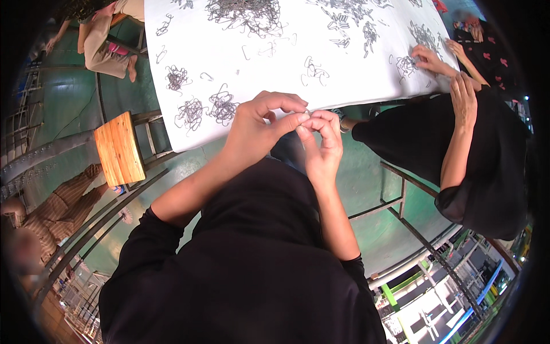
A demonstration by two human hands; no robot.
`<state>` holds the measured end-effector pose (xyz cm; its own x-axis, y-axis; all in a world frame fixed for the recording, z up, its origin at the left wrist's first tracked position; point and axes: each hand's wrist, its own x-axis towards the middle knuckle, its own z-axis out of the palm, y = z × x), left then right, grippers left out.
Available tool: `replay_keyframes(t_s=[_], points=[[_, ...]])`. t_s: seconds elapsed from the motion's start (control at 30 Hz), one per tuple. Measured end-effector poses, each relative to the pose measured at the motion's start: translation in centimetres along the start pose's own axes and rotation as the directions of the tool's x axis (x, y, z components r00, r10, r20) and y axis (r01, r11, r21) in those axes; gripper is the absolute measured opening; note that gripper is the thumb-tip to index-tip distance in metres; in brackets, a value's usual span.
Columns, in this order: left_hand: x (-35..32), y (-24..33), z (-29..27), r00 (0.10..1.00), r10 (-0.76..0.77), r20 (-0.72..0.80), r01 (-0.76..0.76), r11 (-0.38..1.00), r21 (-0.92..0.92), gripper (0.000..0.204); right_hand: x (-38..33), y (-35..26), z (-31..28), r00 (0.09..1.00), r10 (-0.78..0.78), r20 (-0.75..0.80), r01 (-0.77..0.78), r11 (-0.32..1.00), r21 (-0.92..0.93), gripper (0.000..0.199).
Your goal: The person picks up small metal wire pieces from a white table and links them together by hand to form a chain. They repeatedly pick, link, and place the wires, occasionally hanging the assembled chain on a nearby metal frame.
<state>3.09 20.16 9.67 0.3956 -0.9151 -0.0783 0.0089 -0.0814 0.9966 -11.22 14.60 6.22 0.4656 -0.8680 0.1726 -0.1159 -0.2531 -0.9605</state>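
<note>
We see the left hand [255, 129] and right hand [322, 146] meeting just below the near edge of the white bench [366, 80]. Fingers of both hands pinch together on one small wire piece [308, 114], thin and grey, mostly hidden by the fingertips (its shape is too small to tell). Both forearms rise from black sleeves at the bottom of the frame.

On the bench lie tangled heaps of wire hooks [222, 106] near the left hand, and a bigger pile [246, 16] cut off by the top edge. A co-worker's hand [431, 60] touches a small heap at the far right; their other hand [464, 97] rests at the bench corner, body in black, partly lost in the dark rim.

A wooden stool [119, 150] stands left of the bench. Another seated person [106, 43] is cut off at upper left.
</note>
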Motion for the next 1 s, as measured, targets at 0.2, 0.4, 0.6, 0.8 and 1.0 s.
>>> replay_keyframes(t_s=[0.2, 0.4, 0.6, 0.8, 1.0], points=[[-1.1, -0.4, -0.5, 0.972, 0.229, -0.052, -0.218, 0.963, 0.155, 0.012, 2.3, 1.2, -1.8, 0.965, 0.076, 0.253, -0.097, 0.993, 0.072, 0.013], [-2.1, 0.5, -0.3, 0.975, 0.213, -0.064, -0.201, 0.966, 0.162, 0.013, 14.6, 7.6, 0.9, 0.931, 0.06, 0.36, 0.079, 0.93, -0.358, 0.015], [-2.5, 1.0, 0.8, 0.979, 0.198, -0.054, -0.192, 0.976, 0.099, 0.015, 23.2, 10.8, 6.1, 0.838, 0.113, 0.533, 0.375, 0.59, -0.715, 0.015], [-1.8, 0.9, 1.9, 0.966, 0.257, -0.038, -0.253, 0.964, 0.087, 0.015, 22.4, 11.8, 6.2, 0.807, 0.038, 0.589, 0.508, 0.464, -0.725, 0.015], [-1.6, 0.8, 2.0, 0.973, 0.223, 0.053, -0.226, 0.972, 0.067, 0.013, 18.3, 12.8, -2.3, 0.937, 0.215, 0.276, -0.099, 0.919, -0.381, 0.014]])
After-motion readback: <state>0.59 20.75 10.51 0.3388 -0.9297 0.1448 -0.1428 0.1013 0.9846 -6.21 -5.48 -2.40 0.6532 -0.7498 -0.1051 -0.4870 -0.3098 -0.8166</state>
